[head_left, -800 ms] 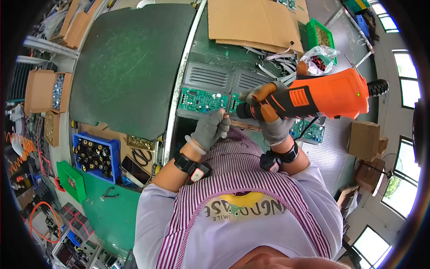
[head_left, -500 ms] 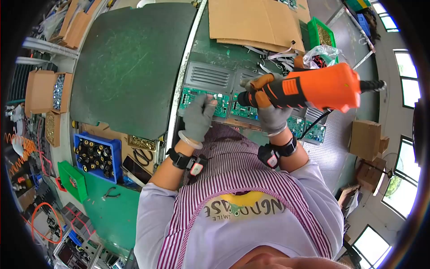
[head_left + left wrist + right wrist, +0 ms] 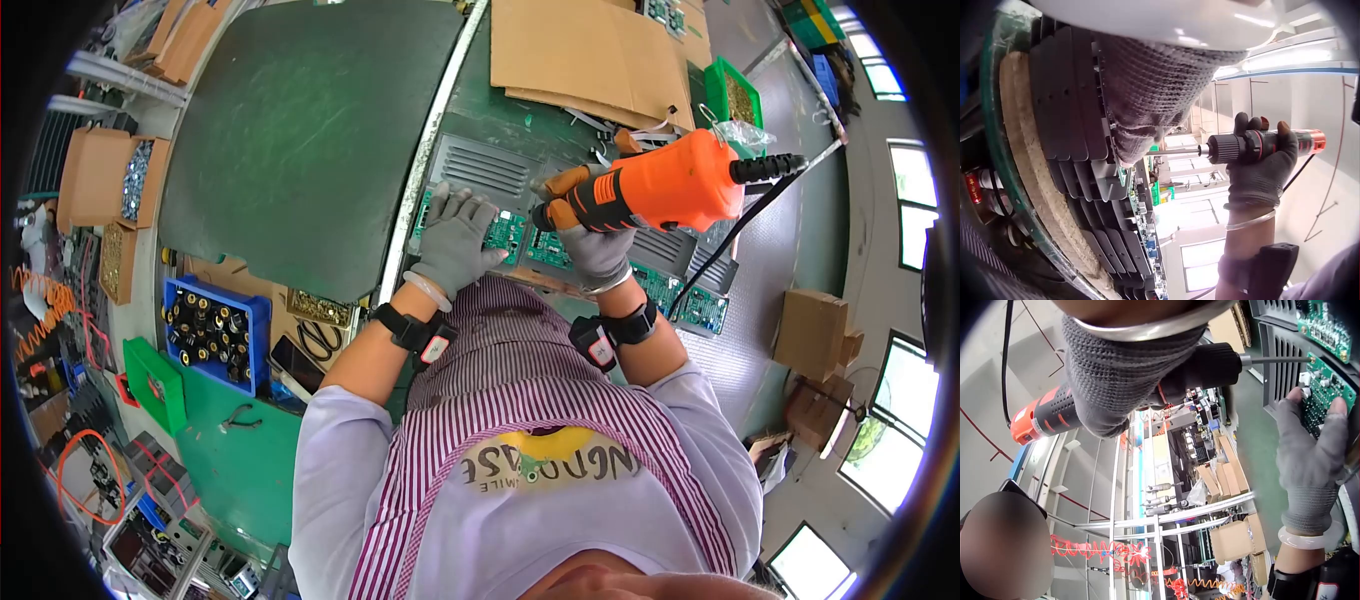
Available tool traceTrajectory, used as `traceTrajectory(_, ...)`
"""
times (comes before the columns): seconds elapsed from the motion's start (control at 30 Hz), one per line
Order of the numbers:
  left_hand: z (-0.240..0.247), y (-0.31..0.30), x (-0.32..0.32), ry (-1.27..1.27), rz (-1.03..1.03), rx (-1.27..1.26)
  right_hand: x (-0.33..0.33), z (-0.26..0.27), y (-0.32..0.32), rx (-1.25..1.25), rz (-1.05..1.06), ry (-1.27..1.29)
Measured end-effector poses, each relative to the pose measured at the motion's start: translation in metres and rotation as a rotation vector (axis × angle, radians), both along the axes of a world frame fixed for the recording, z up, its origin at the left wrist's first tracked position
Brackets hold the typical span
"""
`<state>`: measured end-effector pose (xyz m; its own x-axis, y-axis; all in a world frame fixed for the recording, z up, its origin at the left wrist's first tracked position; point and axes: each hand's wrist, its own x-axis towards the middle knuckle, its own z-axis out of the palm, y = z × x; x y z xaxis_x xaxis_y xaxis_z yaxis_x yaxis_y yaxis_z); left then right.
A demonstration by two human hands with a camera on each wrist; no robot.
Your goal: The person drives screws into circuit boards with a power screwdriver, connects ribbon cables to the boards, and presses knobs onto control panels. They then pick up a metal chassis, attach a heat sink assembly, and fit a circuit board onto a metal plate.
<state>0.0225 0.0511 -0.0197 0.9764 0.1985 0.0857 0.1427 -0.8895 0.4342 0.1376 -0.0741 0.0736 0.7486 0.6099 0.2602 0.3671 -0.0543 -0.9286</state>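
Note:
My right hand (image 3: 600, 252), in a grey glove with orange-brown fingertips, grips an orange and black electric screwdriver (image 3: 675, 180). Its long bit (image 3: 1279, 360) reaches the corner of a green circuit board (image 3: 1319, 406) in the right wrist view. On that same board rests my gloved left hand (image 3: 455, 240), fingers extended and spread, bare fingertips on the components. The board sits on a grey slotted metal panel (image 3: 480, 165). A second circuit board (image 3: 548, 248) lies just to its right. From the side, the left wrist view shows stacked dark panels (image 3: 1072, 94) under the boards.
More boards (image 3: 705, 308) on panels continue rightward, below the screwdriver's black cable (image 3: 735, 235). Cardboard sheets (image 3: 590, 55) and a green bin (image 3: 733, 92) stand behind. At left are a dark mat (image 3: 310, 140) and a blue crate (image 3: 262, 335) of black parts.
My left hand has gone from pinched fingers near the board's front edge to lying spread on the board. The screwdriver has swung left and tipped more upright, its tip now at the board.

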Motion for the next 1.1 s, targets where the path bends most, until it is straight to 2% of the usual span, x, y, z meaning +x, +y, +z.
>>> traceTrajectory(0.23, -0.004, -0.002, -0.003, 0.026, 0.016, -0.038, -0.004, 0.003, 0.003, -0.062, 0.035, -0.060)
traceTrajectory(0.27, -0.007, -0.004, -0.003, 0.033, 0.025, -0.059, -0.005, 0.002, 0.005, -0.019, 0.009, -0.129)
traceTrajectory(0.33, -0.006, -0.003, -0.004, 0.081, 0.036, -0.058, -0.005, 0.003, 0.005, 0.014, 0.001, 0.065)
traceTrajectory(0.37, -0.004, -0.001, -0.002, 0.120, 0.033, -0.036, -0.002, -0.001, 0.007, 0.057, -0.003, 0.069)
traceTrajectory(0.4, -0.002, -0.001, -0.003, 0.123, 0.026, -0.030, -0.006, 0.001, 0.007, 0.086, -0.050, -0.044)
traceTrajectory(0.43, 0.000, 0.000, -0.004, 0.123, 0.016, -0.025, -0.010, 0.002, 0.010, 0.172, -0.034, 0.110)
traceTrajectory(0.53, -0.005, -0.003, -0.008, 0.013, 0.048, -0.013, -0.007, 0.002, -0.002, 0.149, -0.011, 0.095)
traceTrajectory(0.57, -0.005, 0.001, -0.019, -0.114, 0.118, -0.068, -0.011, 0.010, -0.002, 0.156, 0.005, 0.090)
traceTrajectory(0.63, 0.002, 0.008, -0.043, -0.375, 0.237, -0.183, -0.018, 0.019, 0.001, 0.328, 0.017, 0.025)
traceTrajectory(0.67, -0.001, 0.012, -0.065, -0.423, 0.391, -0.336, -0.011, 0.013, -0.010, 0.303, -0.036, 0.036)
traceTrajectory(0.7, 0.000, 0.022, -0.089, -0.410, 0.572, -0.219, -0.017, 0.024, -0.011, 0.342, -0.019, 0.059)
traceTrajectory(0.77, -0.007, 0.052, -0.148, -0.110, 0.817, -0.352, -0.017, 0.026, -0.018, 0.365, 0.022, 0.051)
traceTrajectory(0.8, -0.031, 0.062, -0.180, -0.083, 0.808, -0.162, -0.017, 0.026, -0.021, 0.373, 0.037, 0.049)
traceTrajectory(0.87, -0.059, 0.085, -0.225, 0.395, 0.827, -0.148, -0.024, 0.029, -0.022, 0.373, 0.035, 0.064)
traceTrajectory(0.97, -0.072, 0.086, -0.236, 0.538, 0.673, -0.033, -0.037, 0.034, -0.016, 0.365, 0.012, 0.115)
traceTrajectory(1.1, -0.088, 0.075, -0.219, 0.552, 0.776, 0.050, -0.045, 0.039, -0.012, 0.360, 0.034, 0.127)
